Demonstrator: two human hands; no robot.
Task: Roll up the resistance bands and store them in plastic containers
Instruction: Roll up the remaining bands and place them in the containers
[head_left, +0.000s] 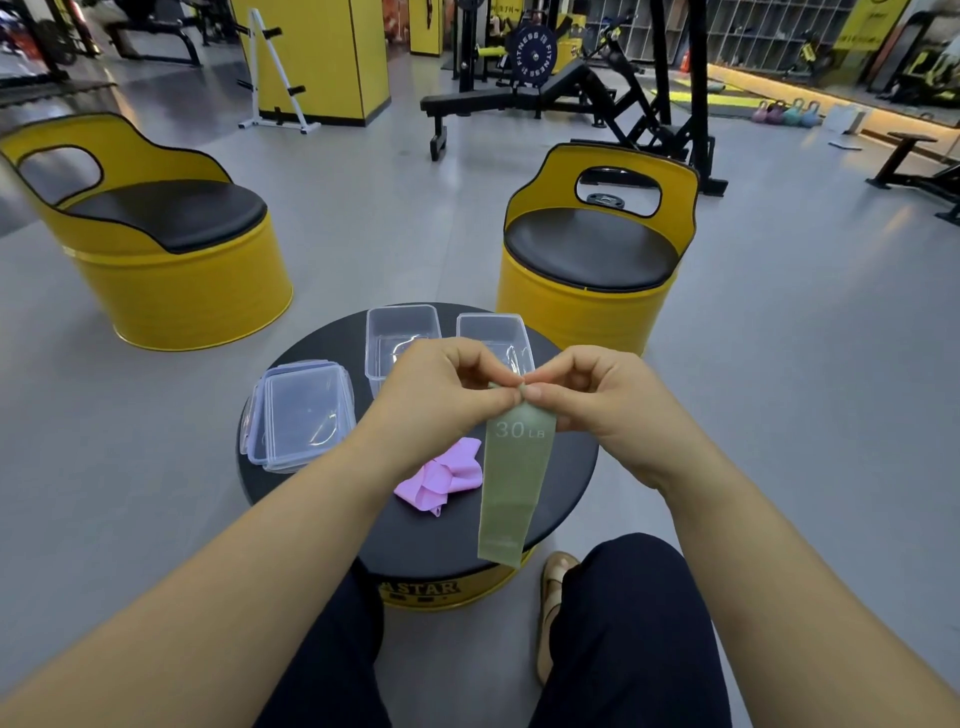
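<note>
We pinch the green band's (511, 483) top with left hand (441, 387) and right hand (597, 400) — it hangs free, ready to roll.

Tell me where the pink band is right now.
In the head view, the pink band lies crumpled on the round black table, just left of the hanging green band and right of the stacked lids.
</note>
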